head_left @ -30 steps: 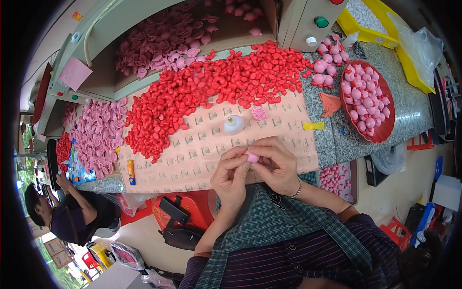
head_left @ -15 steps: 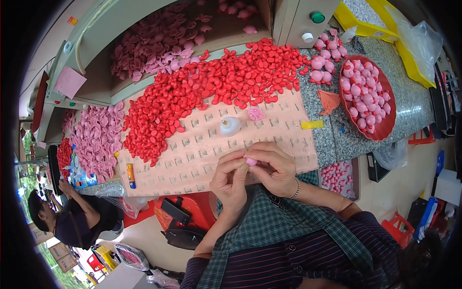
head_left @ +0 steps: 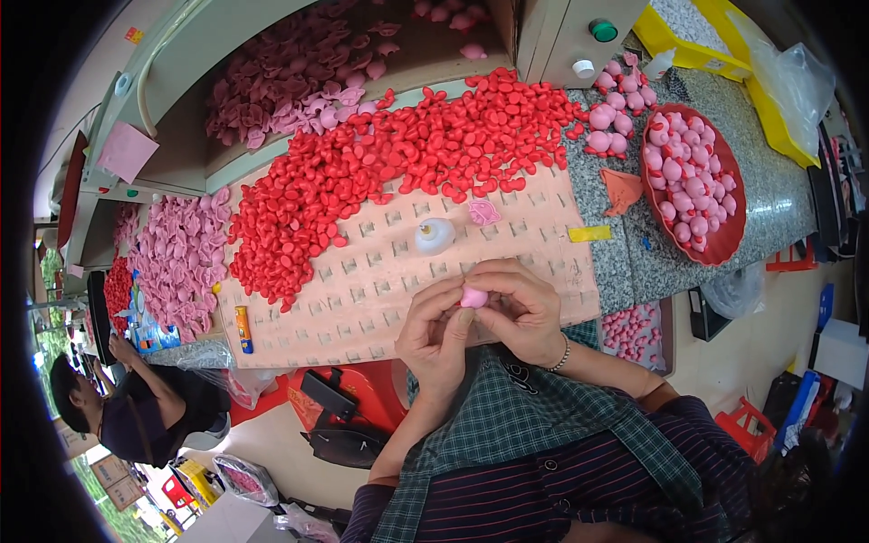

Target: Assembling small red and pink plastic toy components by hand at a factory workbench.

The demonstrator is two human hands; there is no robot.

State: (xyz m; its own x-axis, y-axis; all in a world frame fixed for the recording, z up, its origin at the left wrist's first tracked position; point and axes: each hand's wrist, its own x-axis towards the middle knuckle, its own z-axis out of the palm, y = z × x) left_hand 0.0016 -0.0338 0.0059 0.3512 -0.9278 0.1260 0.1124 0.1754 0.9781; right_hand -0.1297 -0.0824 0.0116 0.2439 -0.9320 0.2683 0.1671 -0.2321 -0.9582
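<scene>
Over the near edge of the pink mat, my two hands meet around a small round pink toy part. My left hand pinches its left side, thumb and fingers closed. From the other side, the fingertips and thumb of my right hand grip the same part. Fingers hide some of it; a bit of red shows beside it. Just beyond my hands stands a small whitish squeeze bottle with a brass-coloured tip. A flat pink piece lies past it.
A heap of small red pieces spreads along the mat's far side. Pink pieces are piled at left. A red bowl of pink-and-red parts stands right, near yellow trays. A co-worker sits at far left.
The pink part has turned slightly between my fingertips, and more of its round side shows. My hands stay in nearly the same place.
</scene>
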